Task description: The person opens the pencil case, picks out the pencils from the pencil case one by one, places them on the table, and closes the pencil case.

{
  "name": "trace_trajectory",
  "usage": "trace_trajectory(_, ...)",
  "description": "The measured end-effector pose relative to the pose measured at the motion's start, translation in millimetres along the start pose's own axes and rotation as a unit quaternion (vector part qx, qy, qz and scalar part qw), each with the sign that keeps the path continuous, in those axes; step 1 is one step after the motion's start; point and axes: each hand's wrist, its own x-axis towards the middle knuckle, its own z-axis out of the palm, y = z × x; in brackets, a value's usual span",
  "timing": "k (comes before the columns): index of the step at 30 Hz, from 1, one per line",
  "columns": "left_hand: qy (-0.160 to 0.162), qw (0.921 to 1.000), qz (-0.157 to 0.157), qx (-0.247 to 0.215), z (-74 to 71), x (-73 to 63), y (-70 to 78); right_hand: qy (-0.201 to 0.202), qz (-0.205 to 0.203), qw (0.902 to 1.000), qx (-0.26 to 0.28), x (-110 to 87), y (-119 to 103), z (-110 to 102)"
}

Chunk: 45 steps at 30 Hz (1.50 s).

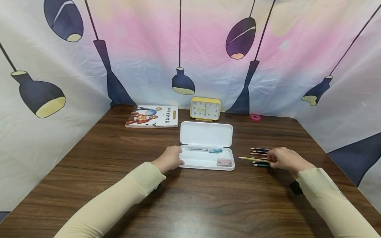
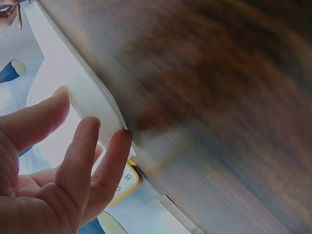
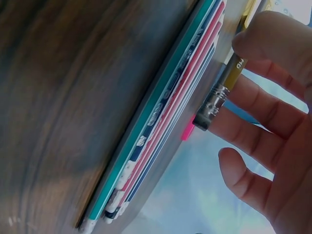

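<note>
A white pencil case point(image 1: 206, 134) lies with its lid raised. Inside are a pen with a light blue cap point(image 1: 215, 151) and a small pinkish block point(image 1: 224, 162), perhaps an eraser. My left hand point(image 1: 169, 158) holds the case's left end, thumb toward the front corner and fingers farther back. To the right, my right hand point(image 1: 284, 159) pinches a yellow pencil point(image 3: 228, 75) between thumb and fingers, its tip toward the case. In the right wrist view the pencil is above several other pencils point(image 3: 161, 109), which lie side by side on the table.
Behind the case stands a yellow clock point(image 1: 205, 108). A book with an illustrated cover point(image 1: 154, 116) lies at the back left, and a pink ring point(image 1: 255, 117) at the back right. A printed cloth point(image 1: 148, 72) hangs behind the brown wooden table point(image 1: 190, 201).
</note>
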Motion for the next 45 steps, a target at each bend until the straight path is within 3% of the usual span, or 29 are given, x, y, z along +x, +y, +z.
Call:
trace_trajectory(14,0.003,1.0000,0.000,-0.002,0.2,-0.3,1.2,0.001,0.008,0.9998,0.016,-13.7,9.4,4.8)
trace_trajectory(26,0.003,1.0000,0.001,0.002,0.2,0.0,2.3,-0.006,0.044,0.9989,0.018,-23.3,19.1,7.9)
trace_trajectory(45,0.004,1.0000,0.005,0.001,-0.4,-0.1,0.9,-0.019,0.041,0.9987,0.023,-34.4,33.7,13.4)
